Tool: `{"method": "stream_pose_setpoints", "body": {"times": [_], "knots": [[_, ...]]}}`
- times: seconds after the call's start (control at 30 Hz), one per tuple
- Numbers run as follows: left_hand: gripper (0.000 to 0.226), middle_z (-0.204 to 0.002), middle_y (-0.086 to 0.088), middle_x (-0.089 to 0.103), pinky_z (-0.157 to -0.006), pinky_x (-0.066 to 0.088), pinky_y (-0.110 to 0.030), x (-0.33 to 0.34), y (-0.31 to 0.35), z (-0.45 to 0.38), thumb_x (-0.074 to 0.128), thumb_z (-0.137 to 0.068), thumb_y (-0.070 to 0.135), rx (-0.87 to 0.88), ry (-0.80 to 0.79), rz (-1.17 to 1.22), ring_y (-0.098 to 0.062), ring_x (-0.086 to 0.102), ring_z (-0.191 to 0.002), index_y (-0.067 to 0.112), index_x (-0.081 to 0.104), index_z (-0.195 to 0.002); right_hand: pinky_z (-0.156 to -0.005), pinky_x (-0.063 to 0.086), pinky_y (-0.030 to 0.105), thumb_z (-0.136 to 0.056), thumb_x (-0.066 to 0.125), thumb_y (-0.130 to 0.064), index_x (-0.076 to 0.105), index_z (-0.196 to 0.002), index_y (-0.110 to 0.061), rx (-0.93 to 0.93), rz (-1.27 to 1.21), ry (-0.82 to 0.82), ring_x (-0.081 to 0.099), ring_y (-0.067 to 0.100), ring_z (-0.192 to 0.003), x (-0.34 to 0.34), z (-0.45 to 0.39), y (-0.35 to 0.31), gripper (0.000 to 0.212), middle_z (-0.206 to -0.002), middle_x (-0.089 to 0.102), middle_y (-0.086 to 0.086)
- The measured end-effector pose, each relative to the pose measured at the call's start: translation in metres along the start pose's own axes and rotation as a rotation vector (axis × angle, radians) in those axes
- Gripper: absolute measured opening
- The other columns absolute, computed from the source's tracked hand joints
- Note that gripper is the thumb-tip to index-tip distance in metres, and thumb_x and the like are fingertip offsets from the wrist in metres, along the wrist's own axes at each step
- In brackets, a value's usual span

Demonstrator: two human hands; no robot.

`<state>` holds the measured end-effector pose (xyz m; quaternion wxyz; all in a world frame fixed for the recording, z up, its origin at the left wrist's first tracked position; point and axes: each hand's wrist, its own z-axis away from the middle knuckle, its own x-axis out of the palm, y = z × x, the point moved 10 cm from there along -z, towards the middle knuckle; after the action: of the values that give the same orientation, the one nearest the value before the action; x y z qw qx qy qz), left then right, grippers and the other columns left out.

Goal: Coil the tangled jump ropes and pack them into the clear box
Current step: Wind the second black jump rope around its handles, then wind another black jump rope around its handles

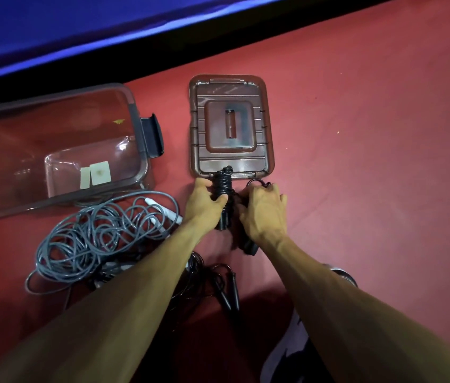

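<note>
A black jump rope [222, 186] is wound tightly round its handle in front of me. My left hand [203, 200] grips that wound bundle from the left. My right hand [262, 208] grips the rope's second black handle, with a loop of cord sticking out above the fingers. A tangled grey jump rope [94, 239] with white handles lies on the red floor at the left. Another black rope [226, 288] with two handles lies partly under my left forearm. The clear box [52, 150] stands open at the far left.
The box's clear lid [229, 125] lies flat on the red floor just beyond my hands. A blue mat [107, 29] with a black edge runs along the top. My shoe [287, 355] shows at the bottom right.
</note>
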<state>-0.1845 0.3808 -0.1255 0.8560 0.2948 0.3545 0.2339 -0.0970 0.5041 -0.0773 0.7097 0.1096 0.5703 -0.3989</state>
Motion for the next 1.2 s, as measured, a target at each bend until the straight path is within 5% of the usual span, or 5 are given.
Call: {"method": "stream_pose_setpoints", "body": {"times": [0.37,0.5,0.77,0.93,1.2], "knots": [[0.046,-0.135,-0.007,0.055,-0.1,0.044,-0.032,-0.021,0.001,0.009,0.066,-0.094,0.022,-0.023,0.037,-0.09,-0.026,0.056,-0.121,0.015,0.048,-0.135,-0.096,0.036,0.041,-0.087,0.065,-0.019,0.061,-0.123,-0.015,0.01,-0.08,-0.076,0.043,0.031,-0.12,0.0,0.013,-0.008,0.037,-0.128,0.054,0.01],[0.034,-0.123,-0.004,0.062,-0.088,0.045,-0.027,-0.035,0.005,0.023,0.066,-0.094,0.02,-0.015,0.042,-0.088,-0.021,0.06,-0.109,0.015,0.055,-0.126,-0.097,0.042,0.041,-0.089,0.065,-0.02,0.064,-0.119,-0.015,-0.038,-0.143,-0.112,0.049,0.031,-0.115,0.0,0.021,-0.024,0.03,-0.119,0.06,0.01],[0.016,-0.103,0.002,0.066,-0.079,0.042,-0.023,-0.085,-0.003,0.073,0.062,-0.097,0.018,-0.022,0.045,0.003,-0.017,0.063,-0.098,0.015,0.064,-0.113,-0.075,0.044,0.023,-0.091,0.07,-0.016,0.066,-0.106,-0.015,-0.03,-0.38,-0.132,0.062,0.019,-0.085,-0.013,0.05,-0.069,0.016,-0.093,0.067,0.0],[0.009,-0.1,0.002,0.069,-0.07,0.045,-0.018,-0.107,-0.027,0.108,0.063,-0.096,0.014,-0.032,0.055,0.038,-0.011,0.063,-0.087,0.017,0.067,-0.104,-0.08,0.054,0.033,-0.089,0.071,-0.015,0.067,-0.101,-0.012,-0.023,-0.458,-0.18,0.066,0.021,-0.085,0.004,0.082,-0.101,0.013,-0.094,0.071,0.004],[0.011,-0.094,0.002,0.07,-0.061,0.045,-0.008,-0.117,-0.076,0.139,0.063,-0.095,0.01,-0.085,0.082,0.047,-0.013,0.065,-0.08,0.015,0.069,-0.103,-0.049,0.038,0.005,-0.087,0.063,0.0,0.069,-0.095,-0.007,0.052,-0.509,-0.279,0.056,0.012,-0.067,0.046,0.123,-0.118,0.012,-0.074,0.063,-0.001]]}}
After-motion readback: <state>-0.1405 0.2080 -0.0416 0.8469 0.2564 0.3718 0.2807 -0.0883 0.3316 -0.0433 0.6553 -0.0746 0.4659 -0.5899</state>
